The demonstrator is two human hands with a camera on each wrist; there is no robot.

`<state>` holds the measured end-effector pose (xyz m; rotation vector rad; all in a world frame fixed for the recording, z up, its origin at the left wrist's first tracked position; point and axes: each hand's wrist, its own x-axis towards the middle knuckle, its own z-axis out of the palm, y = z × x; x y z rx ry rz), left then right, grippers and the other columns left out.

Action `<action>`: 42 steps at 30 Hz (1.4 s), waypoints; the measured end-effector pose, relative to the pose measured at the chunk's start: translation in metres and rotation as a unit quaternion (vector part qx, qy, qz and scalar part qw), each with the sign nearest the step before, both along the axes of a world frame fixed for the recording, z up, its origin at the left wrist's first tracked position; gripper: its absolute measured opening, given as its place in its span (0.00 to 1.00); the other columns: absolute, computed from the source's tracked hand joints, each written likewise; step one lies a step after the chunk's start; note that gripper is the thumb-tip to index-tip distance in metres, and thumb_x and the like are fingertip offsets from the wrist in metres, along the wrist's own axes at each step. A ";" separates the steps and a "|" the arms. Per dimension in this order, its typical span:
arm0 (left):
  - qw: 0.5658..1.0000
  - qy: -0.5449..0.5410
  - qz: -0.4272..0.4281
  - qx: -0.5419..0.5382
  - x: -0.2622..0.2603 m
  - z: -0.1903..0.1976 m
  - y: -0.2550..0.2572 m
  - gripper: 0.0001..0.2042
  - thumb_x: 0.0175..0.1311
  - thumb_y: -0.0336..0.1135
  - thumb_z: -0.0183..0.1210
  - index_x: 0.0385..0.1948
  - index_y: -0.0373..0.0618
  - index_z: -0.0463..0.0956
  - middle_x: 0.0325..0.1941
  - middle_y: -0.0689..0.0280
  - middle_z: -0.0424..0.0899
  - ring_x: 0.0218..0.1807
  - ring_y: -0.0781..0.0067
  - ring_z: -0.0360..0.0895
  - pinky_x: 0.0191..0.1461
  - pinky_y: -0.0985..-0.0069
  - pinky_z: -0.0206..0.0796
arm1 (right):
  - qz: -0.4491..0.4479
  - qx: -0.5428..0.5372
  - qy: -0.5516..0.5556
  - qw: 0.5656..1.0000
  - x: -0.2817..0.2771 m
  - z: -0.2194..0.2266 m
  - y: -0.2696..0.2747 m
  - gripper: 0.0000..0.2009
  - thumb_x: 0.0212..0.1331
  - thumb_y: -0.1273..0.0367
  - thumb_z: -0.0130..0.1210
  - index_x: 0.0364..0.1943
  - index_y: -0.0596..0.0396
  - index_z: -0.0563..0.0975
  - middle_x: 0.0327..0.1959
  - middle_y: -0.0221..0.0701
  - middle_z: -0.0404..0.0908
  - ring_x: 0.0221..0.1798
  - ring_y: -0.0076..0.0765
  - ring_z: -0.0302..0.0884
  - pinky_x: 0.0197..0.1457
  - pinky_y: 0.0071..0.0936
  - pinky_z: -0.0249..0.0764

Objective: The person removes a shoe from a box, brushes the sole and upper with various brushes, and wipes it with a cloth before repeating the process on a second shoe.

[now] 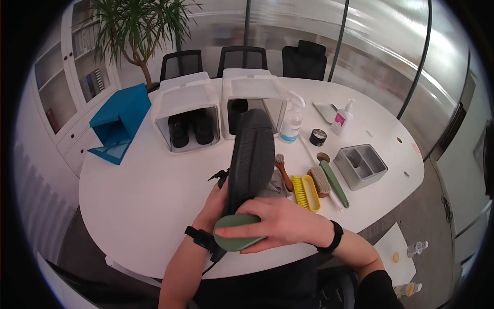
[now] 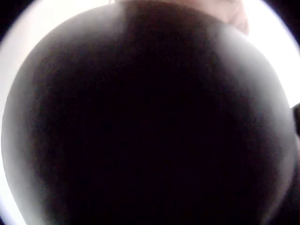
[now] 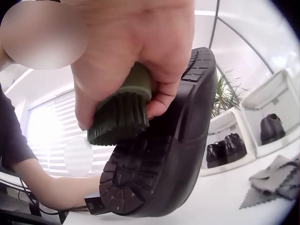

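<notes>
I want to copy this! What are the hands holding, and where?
The right hand grips a green brush by its back. The left hand holds a black shoe near its heel, sole up.

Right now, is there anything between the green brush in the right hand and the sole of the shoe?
Nothing visible. The right hand grips the green brush, and its bristles sit against the shoe at the sole near the heel. The left hand holds the shoe from behind.
</notes>
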<state>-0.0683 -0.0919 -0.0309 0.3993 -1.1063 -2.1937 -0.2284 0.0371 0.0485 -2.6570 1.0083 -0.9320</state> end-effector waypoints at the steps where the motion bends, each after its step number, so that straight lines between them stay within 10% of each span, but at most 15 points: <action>1: 1.000 0.000 0.000 -0.003 0.000 -0.005 -0.005 0.28 0.80 0.55 0.52 0.69 0.41 0.70 0.64 0.61 0.81 0.61 0.68 0.81 0.64 0.67 0.78 | -0.012 -0.047 0.029 0.998 -0.002 0.003 0.001 0.31 0.56 0.57 0.71 0.67 0.28 0.78 0.44 0.31 0.77 0.41 0.40 0.83 0.44 0.34 0.83; 13: 0.997 0.070 0.014 0.024 0.007 -0.031 -0.014 0.31 0.76 0.58 0.56 0.69 0.45 0.71 0.63 0.63 0.83 0.61 0.69 0.82 0.65 0.68 0.77 | -0.260 0.018 0.134 0.956 -0.075 0.004 0.028 0.34 0.55 0.58 0.73 0.69 0.30 0.77 0.44 0.37 0.81 0.41 0.45 0.84 0.46 0.38 0.82; 16: 0.991 0.113 0.016 0.068 0.006 -0.034 -0.014 0.30 0.77 0.59 0.53 0.69 0.45 0.71 0.63 0.62 0.83 0.61 0.67 0.82 0.66 0.66 0.77 | -0.217 0.012 -0.151 0.964 -0.055 -0.009 0.031 0.35 0.53 0.59 0.76 0.69 0.31 0.77 0.50 0.40 0.81 0.46 0.46 0.84 0.49 0.38 0.82; 22: 0.976 0.188 -0.007 0.113 0.005 -0.060 -0.035 0.29 0.79 0.58 0.49 0.67 0.43 0.72 0.64 0.57 0.82 0.62 0.61 0.82 0.67 0.60 0.76 | -0.114 -0.125 0.052 0.984 -0.010 -0.057 0.029 0.36 0.54 0.62 0.74 0.70 0.25 0.76 0.56 0.40 0.80 0.53 0.46 0.82 0.55 0.37 0.81; 27: 0.989 0.081 0.001 0.122 0.002 -0.038 -0.015 0.29 0.80 0.57 0.47 0.69 0.44 0.70 0.67 0.58 0.80 0.64 0.61 0.81 0.69 0.58 0.76 | -0.209 -0.187 -0.036 0.959 -0.006 -0.028 -0.022 0.37 0.50 0.64 0.77 0.70 0.35 0.76 0.56 0.40 0.79 0.52 0.50 0.81 0.54 0.39 0.81; 33: 0.982 0.126 -0.011 0.138 -0.002 -0.021 -0.010 0.30 0.79 0.62 0.47 0.72 0.50 0.67 0.67 0.65 0.80 0.64 0.67 0.81 0.68 0.62 0.77 | -0.317 -0.085 -0.168 0.930 -0.012 0.015 -0.058 0.36 0.58 0.62 0.73 0.74 0.38 0.72 0.52 0.42 0.78 0.50 0.50 0.80 0.55 0.38 0.79; 36: 0.980 0.138 -0.001 0.140 -0.003 -0.015 -0.012 0.31 0.79 0.63 0.46 0.72 0.51 0.67 0.68 0.65 0.79 0.65 0.65 0.80 0.68 0.60 0.76 | -0.233 0.042 -0.222 0.946 -0.018 0.008 -0.053 0.36 0.60 0.62 0.72 0.75 0.40 0.71 0.51 0.42 0.78 0.49 0.49 0.80 0.55 0.37 0.78; 42: 0.962 0.185 0.050 0.196 0.001 -0.033 -0.030 0.30 0.77 0.63 0.51 0.65 0.48 0.75 0.62 0.65 0.84 0.61 0.64 0.82 0.67 0.63 0.75 | -0.211 -0.001 -0.114 0.971 -0.001 -0.032 -0.007 0.36 0.61 0.59 0.71 0.75 0.35 0.70 0.50 0.44 0.76 0.47 0.51 0.81 0.49 0.38 0.80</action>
